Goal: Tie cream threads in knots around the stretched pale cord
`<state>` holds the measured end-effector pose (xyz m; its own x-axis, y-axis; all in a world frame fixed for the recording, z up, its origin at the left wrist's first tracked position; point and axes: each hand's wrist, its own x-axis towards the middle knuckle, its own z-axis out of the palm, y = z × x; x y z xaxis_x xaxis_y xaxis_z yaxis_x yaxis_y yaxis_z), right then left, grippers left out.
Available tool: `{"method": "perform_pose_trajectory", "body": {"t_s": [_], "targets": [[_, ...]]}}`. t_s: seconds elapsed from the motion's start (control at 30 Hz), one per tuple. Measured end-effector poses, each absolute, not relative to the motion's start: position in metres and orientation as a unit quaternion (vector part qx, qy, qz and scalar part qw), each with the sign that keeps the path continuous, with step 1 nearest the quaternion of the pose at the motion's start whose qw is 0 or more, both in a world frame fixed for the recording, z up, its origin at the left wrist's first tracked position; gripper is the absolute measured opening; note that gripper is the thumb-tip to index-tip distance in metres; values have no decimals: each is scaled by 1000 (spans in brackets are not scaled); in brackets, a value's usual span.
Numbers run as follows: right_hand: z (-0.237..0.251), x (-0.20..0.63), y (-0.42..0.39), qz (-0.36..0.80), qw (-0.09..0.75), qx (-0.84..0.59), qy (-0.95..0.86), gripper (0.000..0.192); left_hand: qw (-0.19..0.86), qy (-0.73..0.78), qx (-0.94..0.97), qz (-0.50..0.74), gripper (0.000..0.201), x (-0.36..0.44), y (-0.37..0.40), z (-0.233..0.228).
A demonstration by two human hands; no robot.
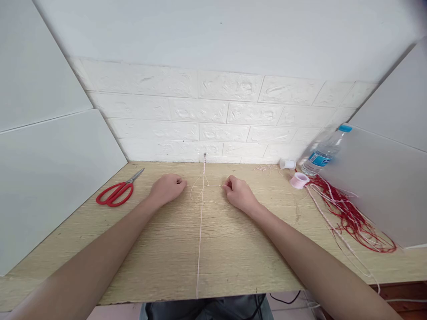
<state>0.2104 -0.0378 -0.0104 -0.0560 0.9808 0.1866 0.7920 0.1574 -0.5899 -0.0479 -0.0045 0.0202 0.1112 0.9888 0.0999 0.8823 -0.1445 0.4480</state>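
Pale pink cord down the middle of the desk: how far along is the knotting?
Done: the pale pink cord is anchored at the wall pin and runs straight to the desk's front edge. In hand: left hand and right hand pull thin side strands into a loop. Left: no finished knots show; red-handled scissors lie untouched.

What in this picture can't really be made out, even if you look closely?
All in the head view:
- Fingertips of the left hand and right hand: curled under, so their hold on the thin cord is hidden.
- The fastening at the wall: too small to identify.
- Water bottle label: too small to read.
- Red threads: tangled, with the right panel hiding their far side.
- The cord's near end: hidden past the table edge.
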Motion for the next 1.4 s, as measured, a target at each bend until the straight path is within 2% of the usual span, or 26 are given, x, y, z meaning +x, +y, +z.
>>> {"method": "perform_pose_trajectory", "body": {"t_s": [0.13, 0.4, 0.57, 0.87, 1.07, 1.3, 1.4], "targets": [[-9, 212, -36, 201, 299, -624, -693, 6, 116, 652, 735, 146, 37, -47, -5, 22], [-2, 226, -31, 228, 293, -646, -668, 25, 106, 653, 738, 130, 37, -46, -5, 22], [2, 237, -28, 236, 241, -661, -670, 19, 107, 654, 738, 127, 38, -46, -5, 22], [5, 252, -24, 154, 168, -719, -657, 10, 92, 670, 728, 108, 34, -47, -5, 23], [8, 247, -26, 150, 188, -706, -666, 9, 79, 687, 715, 100, 32, -52, 0, 19], [2, 226, -37, 176, 235, -635, -715, 27, 72, 687, 717, 93, 34, -52, 0, 19], [-4, 223, -37, 178, 232, -612, -735, 22, 70, 686, 719, 92, 35, -52, -1, 19]]}}
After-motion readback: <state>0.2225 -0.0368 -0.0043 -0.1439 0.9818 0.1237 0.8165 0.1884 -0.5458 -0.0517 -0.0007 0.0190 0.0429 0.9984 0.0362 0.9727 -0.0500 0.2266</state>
